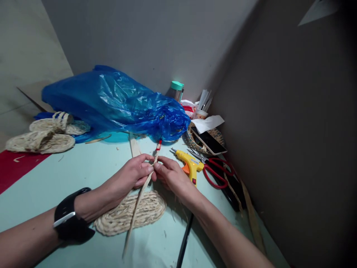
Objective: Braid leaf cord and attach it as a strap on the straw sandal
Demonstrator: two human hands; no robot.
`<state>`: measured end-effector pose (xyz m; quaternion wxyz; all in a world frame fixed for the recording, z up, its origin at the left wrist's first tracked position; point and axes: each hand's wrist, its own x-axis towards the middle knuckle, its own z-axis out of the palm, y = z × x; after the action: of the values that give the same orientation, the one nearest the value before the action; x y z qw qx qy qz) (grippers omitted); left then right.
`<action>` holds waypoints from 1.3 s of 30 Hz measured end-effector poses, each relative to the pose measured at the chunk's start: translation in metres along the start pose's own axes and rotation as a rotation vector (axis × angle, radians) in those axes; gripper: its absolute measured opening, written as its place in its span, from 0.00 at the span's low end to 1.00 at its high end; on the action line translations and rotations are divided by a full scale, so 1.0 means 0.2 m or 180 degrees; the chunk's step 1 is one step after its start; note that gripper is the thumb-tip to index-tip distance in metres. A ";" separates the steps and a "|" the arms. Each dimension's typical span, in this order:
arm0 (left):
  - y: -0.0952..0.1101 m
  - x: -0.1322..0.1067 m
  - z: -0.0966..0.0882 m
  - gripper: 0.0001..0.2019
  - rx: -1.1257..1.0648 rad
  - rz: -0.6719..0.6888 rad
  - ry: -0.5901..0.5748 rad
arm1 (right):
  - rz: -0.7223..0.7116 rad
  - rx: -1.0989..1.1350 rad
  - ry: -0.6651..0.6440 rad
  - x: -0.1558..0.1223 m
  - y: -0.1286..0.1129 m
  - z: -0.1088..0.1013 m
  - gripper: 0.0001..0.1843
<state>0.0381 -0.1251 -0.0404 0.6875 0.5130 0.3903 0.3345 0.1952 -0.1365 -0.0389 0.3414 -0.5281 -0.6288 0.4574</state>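
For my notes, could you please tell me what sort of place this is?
Probably a craft corner for straw weaving: a woven straw sole on the tabletop, a glue gun and scissors beside it, and the left hand and right hand pinching a straw strip.

1. Two arms in view, bare from frame edge to fingertips; left hand (134, 173) and right hand (173, 178) uncovered.
2. Left wrist: black watch (71, 219), broad black strap.
3. Watch case: dark, rounded-rectangular, pale silver-grey band along its side edge.

Pale green table (83, 167) carries woven sole (145, 212), glue gun (191, 165), scissors (217, 175), blue bag (117, 100).
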 end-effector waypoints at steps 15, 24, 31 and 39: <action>0.12 -0.09 0.01 0.11 0.2954 0.0981 0.0612 | -0.0028 0.0164 0.0450 -0.05 -0.01 0.01 0.16; 0.09 -0.14 0.08 0.13 0.2833 0.1317 0.0322 | 0.0397 0.1459 0.0173 -0.05 -0.03 0.01 0.12; 0.10 0.01 -0.04 0.08 0.0936 0.0439 0.0117 | 0.0394 0.1318 0.0133 -0.07 -0.05 0.03 0.12; 0.05 0.02 -0.02 0.08 0.0068 -0.0447 -0.0362 | -0.0031 -0.0199 0.0137 -0.07 -0.05 0.01 0.14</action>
<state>0.0362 -0.1170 -0.0328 0.7248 0.5098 0.3892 0.2515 0.1925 -0.1505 -0.0304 0.3403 -0.5451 -0.6379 0.4244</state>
